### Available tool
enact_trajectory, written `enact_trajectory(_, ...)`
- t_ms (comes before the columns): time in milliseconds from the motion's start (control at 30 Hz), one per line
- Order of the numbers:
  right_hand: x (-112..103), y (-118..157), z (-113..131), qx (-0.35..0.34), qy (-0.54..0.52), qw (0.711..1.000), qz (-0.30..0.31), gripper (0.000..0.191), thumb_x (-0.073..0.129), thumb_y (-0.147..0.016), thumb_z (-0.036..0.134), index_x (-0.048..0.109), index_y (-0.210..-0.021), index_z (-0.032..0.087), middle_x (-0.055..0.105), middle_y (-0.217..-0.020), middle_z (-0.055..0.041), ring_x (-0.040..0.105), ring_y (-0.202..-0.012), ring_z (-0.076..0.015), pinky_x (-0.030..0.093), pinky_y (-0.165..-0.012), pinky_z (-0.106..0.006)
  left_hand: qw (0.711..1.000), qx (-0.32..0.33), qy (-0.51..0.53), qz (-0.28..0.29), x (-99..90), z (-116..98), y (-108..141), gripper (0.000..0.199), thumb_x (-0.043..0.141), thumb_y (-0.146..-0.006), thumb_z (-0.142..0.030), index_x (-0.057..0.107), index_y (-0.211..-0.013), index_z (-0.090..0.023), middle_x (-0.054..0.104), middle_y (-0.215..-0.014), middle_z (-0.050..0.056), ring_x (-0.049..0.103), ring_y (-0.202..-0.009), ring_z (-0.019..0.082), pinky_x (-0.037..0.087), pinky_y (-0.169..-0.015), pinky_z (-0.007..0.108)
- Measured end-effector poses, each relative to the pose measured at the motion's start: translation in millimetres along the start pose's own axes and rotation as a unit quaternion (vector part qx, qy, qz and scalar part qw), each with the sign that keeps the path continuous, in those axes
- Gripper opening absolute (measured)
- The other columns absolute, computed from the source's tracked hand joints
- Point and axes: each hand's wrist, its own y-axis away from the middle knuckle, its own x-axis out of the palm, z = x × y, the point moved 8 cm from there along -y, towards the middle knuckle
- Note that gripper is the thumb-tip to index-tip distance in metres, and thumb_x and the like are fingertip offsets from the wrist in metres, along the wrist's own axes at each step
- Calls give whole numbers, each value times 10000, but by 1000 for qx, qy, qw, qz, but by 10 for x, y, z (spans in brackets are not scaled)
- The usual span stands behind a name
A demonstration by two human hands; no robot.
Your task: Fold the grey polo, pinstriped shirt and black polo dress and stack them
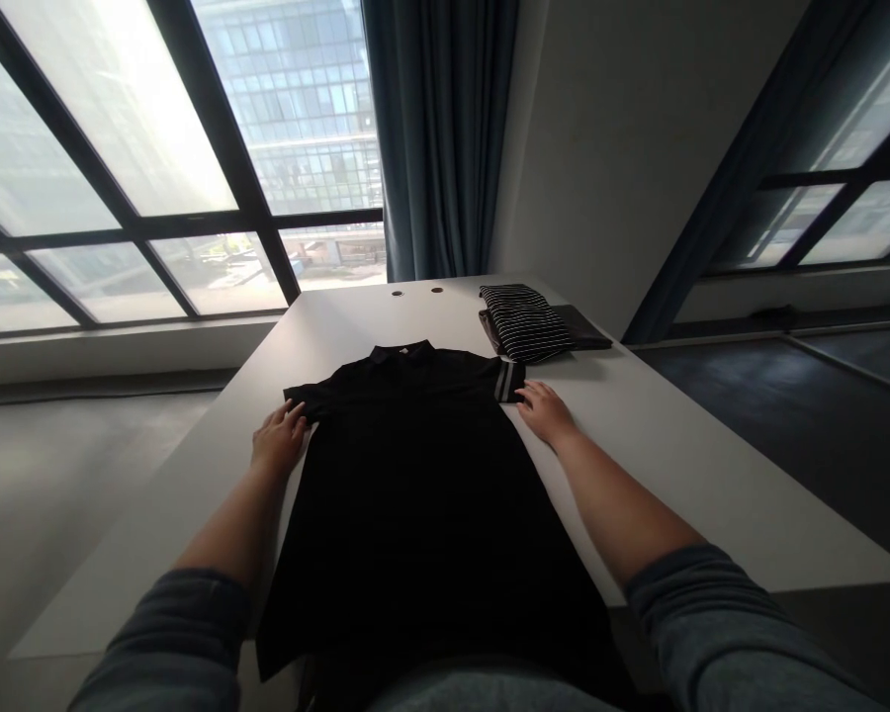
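Observation:
A black short-sleeved polo shirt (415,494) lies spread out face up, its collar toward the far end and its hem hanging over the near table edge. Two grey stripes run across its right-hand sleeve. My left hand (278,437) holds the edge of the left-hand sleeve between its fingers. At the striped cuff, my right hand (547,412) grips the sleeve's end with thumb and fingertips. The undersides of both sleeves are hidden.
The shirt lies on a white table (712,475) with two round holes near its far edge. Beyond the right-hand sleeve sit folded clothes, a black-and-white striped garment (526,321) on top of a dark one (582,328). A blue curtain (445,138) and large windows stand behind.

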Motion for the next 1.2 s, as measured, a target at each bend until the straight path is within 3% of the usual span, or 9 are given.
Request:
enact_trajectory(133, 68, -71, 62, -44, -3, 999, 22, 486, 532, -964, 299, 664, -1419, 187, 553, -1563, -108, 433, -1476, -318, 337, -1253, -496, 996, 34, -15, 77, 224, 15, -215, 579, 290, -1070, -481, 506, -1582, -316, 412, -1689, 22, 342, -1574, 314, 345, -1244, 577)
enact_trajectory(367, -55, -118, 175, -54, 18, 998, 10, 316, 496, -1003, 347, 771, -1048, 197, 732, -1238, -129, 587, -1184, -318, 444, -1089, -463, 996, -17, -44, 69, 315, 157, -349, 651, 313, -1045, -493, 430, -1632, -236, 354, -1717, 56, 338, -1575, 319, 302, -1278, 550)
enact_trajectory(467, -66, -102, 181, -57, 20, 998, 28, 352, 466, -1000, 327, 770, -1099, 179, 722, -1249, -148, 591, -1175, -324, 440, -1092, -462, 996, -27, -42, 77, 315, 161, -353, 657, 315, -1045, -480, 424, -1634, -209, 327, -1726, 71, 323, -1580, 333, 280, -1286, 560)
enact_trajectory(567, -58, -95, 159, -38, 12, 998, 49, 409, 453, -974, 286, 762, -1212, 165, 684, -1359, -146, 544, -1309, -339, 377, -1183, -499, 998, -20, -33, 56, 219, 105, -302, 634, 313, -1053, -454, 455, -1615, -196, 344, -1720, 84, 311, -1584, 345, 302, -1271, 582)
enact_trajectory(733, -227, 62, 419, -59, -17, 998, 19, 517, 406, -998, 273, 659, -1429, 140, 523, -1578, -128, 364, -1532, -319, 266, -1296, -510, 998, 55, 6, -16, -44, -131, 38, 567, 287, -1072, -418, 531, -1557, -256, 443, -1674, 31, 352, -1573, 251, 321, -1288, 449)
enact_trajectory(867, -142, 434, 881, -139, -49, 983, 110, 592, 426, -1044, 446, 539, -1558, 175, 375, -1692, -105, 251, -1604, -322, 265, -1303, -520, 983, 171, 10, 74, 63, -448, 558, 562, 334, -1061, -468, 515, -1571, -318, 444, -1673, -10, 378, -1563, 246, 323, -1286, 439)
enact_trajectory(967, 58, 740, 1098, -143, -9, 970, 197, 676, 433, -1043, 534, 444, -1625, 190, 295, -1725, -134, 218, -1614, -359, 229, -1290, -601, 970, 196, -42, 136, 188, -554, 918, 619, 400, -1042, -525, 411, -1635, -347, 306, -1738, -3, 286, -1605, 292, 227, -1311, 522)
enact_trajectory(1067, 143, 957, 1209, -117, 26, 970, 212, 714, 391, -1057, 556, 364, -1664, 180, 238, -1735, -165, 225, -1612, -360, 190, -1289, -623, 964, 195, -76, 161, 215, -562, 1115, 641, 371, -1055, -522, 310, -1673, -364, 193, -1766, -6, 201, -1630, 295, 167, -1312, 559)
enact_trajectory(1200, 64, 1098, 1293, -94, 35, 976, 194, 706, 405, -1046, 592, 396, -1650, 226, 277, -1726, -154, 274, -1596, -363, 218, -1275, -636, 958, 196, -93, 186, 124, -555, 1142, 633, 386, -1046, -533, 329, -1661, -398, 248, -1753, 0, 255, -1615, 304, 194, -1295, 565)
